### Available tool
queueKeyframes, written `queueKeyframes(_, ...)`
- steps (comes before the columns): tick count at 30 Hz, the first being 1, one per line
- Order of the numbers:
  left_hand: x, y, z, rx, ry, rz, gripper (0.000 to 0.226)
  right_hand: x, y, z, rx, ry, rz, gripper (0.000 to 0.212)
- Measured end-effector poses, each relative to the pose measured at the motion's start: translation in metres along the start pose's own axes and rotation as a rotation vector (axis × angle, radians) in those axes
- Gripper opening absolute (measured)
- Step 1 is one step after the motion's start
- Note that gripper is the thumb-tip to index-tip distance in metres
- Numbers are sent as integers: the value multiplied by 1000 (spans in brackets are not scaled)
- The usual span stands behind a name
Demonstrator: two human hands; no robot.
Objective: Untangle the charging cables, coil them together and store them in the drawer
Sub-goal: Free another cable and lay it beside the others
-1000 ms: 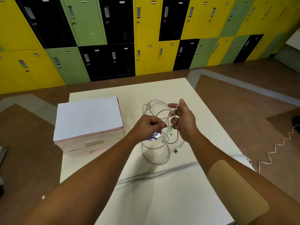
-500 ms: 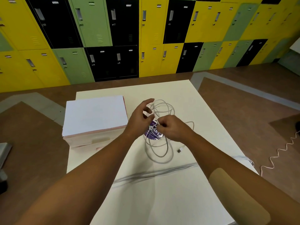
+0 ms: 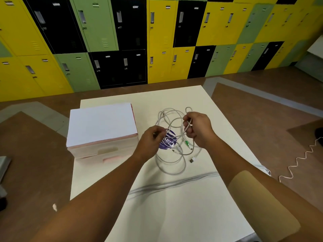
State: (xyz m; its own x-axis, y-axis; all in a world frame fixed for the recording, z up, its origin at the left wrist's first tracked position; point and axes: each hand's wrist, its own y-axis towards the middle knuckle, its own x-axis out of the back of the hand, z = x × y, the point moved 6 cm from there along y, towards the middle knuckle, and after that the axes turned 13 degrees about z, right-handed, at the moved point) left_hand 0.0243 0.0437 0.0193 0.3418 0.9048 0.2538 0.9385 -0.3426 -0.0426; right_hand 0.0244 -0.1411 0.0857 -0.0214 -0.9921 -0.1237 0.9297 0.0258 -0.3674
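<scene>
While charging cables (image 3: pixel 172 173) lay half-lifted in loose tangle at table (image 3: pixel 174 206) centre, left hand (image 3: pixel 152 138) pinched strand at tangle's 9 o'clock and right hand (image 3: pixel 197 130) gripped loops in curled fingers at 2 o'clock. Judged best: anchor one side, feed plug ends back through loops, never pull tight. Cables looked thin and whitish-grey; green connector (image 3: pixel 187 142) and USB plug (image 3: pixel 192 160) trailed at 5 o'clock. Drawer unit (image 3: pixel 103 151) stood at 9 o'clock.
</scene>
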Motion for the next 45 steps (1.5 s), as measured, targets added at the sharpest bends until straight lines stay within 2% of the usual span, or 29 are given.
queueKeyframes(2, -7, -6, 10, 39, -55, -24, 15, -1, 2, -3, -56, 201, -18, 26)
queueKeyframes(5, -29, -10, 25, 108, 58, 148, 35, -4, 5, -6, -97, 364, -14, 25)
queueKeyframes(7, -39, -14, 30, 108, 161, 238, 40, -6, 4, -7, -107, 444, -14, 24)
queueKeyframes(10, -49, -20, 29, 133, 170, 350, 58, -11, 3, -6, -96, 559, 4, 24)
queueKeyframes(12, -57, -22, 26, 150, 169, 426, 51, -13, 3, -4, -77, 626, 8, 23)
queueKeyframes(14, -59, -22, 23, 133, 192, 445, 18, -12, 3, -1, -47, 676, -11, 22)
queueKeyframes(15, -57, -22, 21, 117, 201, 428, 9, -9, 4, 0, -28, 685, -24, 22)
queueKeyframes(16, -53, -22, 21, 111, 198, 406, 15, -5, 4, 2, -9, 677, -34, 24)
queueKeyframes(18, -43, -24, 22, 116, 163, 337, 23, 8, 5, 3, 2, 586, -47, 28)
queueKeyframes(22, -18, -31, 28, 121, 159, 225, 28, 31, 1, -14, -73, 260, -110, 20)
queueKeyframes(25, -8, -36, 32, 141, 100, 206, 48, 36, -1, -37, -132, -88, -67, 21)
queueKeyframes(28, -3, -47, 27, 155, 39, 199, 37, 31, -3, -59, -130, -501, 17, 12)
queueKeyframes(30, 0, -57, 21, 141, 41, 203, 28, 23, -3, -66, -50, -710, 49, 6)
queueKeyframes(32, 2, -65, 19, 140, 85, 208, 43, 12, -4, -62, 71, -812, 33, 8)
queueKeyframes(35, 4, -75, 29, 161, 166, 227, 54, -3, -6, -38, 267, -908, -51, 10)
queueKeyframes(38, 10, -79, 34, 186, 190, 192, 55, -20, -9, -10, 457, -1012, -105, 11)
queueKeyframes(42, 25, -87, 37, 216, 180, 144, 53, -29, -22, 25, 655, -1183, -280, 9)
queueKeyframes(45, 43, -95, 48, 287, 250, 123, 47, -47, -34, 28, 731, -1292, -150, 5)
